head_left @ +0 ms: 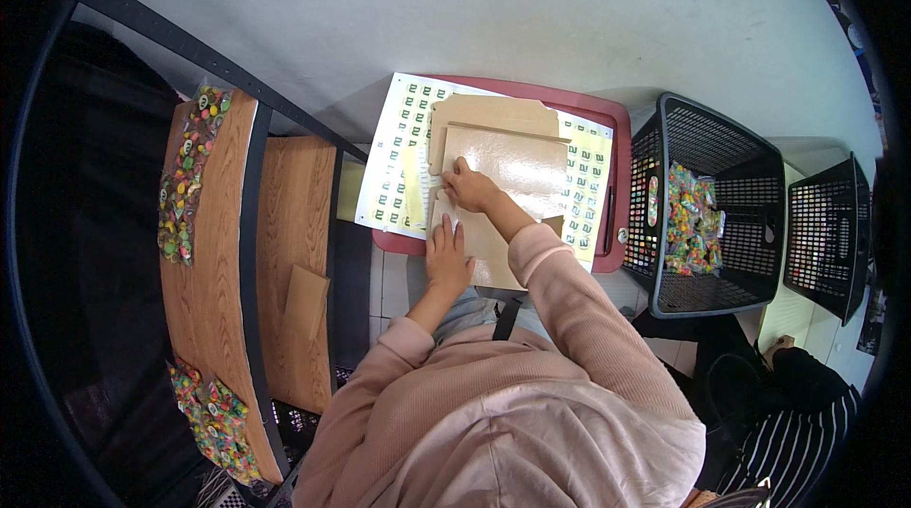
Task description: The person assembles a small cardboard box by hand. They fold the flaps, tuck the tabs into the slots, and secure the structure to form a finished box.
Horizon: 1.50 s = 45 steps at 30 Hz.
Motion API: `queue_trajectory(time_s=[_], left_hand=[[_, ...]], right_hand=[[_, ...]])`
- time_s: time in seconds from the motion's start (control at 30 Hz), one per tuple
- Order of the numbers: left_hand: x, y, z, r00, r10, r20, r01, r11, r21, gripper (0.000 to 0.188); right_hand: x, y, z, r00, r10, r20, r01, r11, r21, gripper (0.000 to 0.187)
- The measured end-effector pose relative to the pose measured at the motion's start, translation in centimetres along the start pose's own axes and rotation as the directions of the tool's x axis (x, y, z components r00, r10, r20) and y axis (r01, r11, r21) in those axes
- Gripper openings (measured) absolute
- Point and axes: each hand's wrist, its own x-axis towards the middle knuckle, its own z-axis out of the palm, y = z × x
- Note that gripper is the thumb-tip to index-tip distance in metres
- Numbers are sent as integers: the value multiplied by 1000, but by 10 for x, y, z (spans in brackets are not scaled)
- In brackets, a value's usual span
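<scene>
A brown cardboard box blank [517,162], glossy on its upper face and partly folded, lies in front of me on sheets of stickers. My right hand [472,187] is closed in a pinch at the left edge of the cardboard, by a side flap. Just below it, my left hand [448,257] rests on the near left part of the cardboard with its fingers stretched out flat. Beneath the cardboard are white and yellow sticker sheets [403,143] with rows of small printed marks.
A red table [619,129] carries the sheets. To the right stand a black basket [750,209] holding candy bags [693,223] and a second basket [830,233]. Wooden shelves [223,252] at left bear more candy bags [190,176] and a cardboard piece [306,302]. Another person [788,404] sits at lower right.
</scene>
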Motion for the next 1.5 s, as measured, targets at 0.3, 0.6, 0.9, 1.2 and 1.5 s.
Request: queue_trajectory(time_s=[0.3,0.6,0.9,1.2,1.5], left_hand=[[2,-3,1,998,-42,-38,38,994,-103,70],[60,-33,37,917,-396,56,229,407,-884,49],[54,-29,25,929,-369,-9,180,475,-861,53],[50,-18,19,976,-141,-168,-14,725,-689,60],[46,0,-12,1000,-24,-11,17,911,-411,67]], right_hand=[[-3,4,-2,1000,-16,17,15,996,90,28],[-24,3,2,989,-11,-145,27,994,104,30],[-74,-7,24,941,-111,-321,-22,924,-382,43],[-72,-6,22,965,-48,-258,-27,960,-279,46],[-83,4,-5,961,94,-262,-36,976,216,59]])
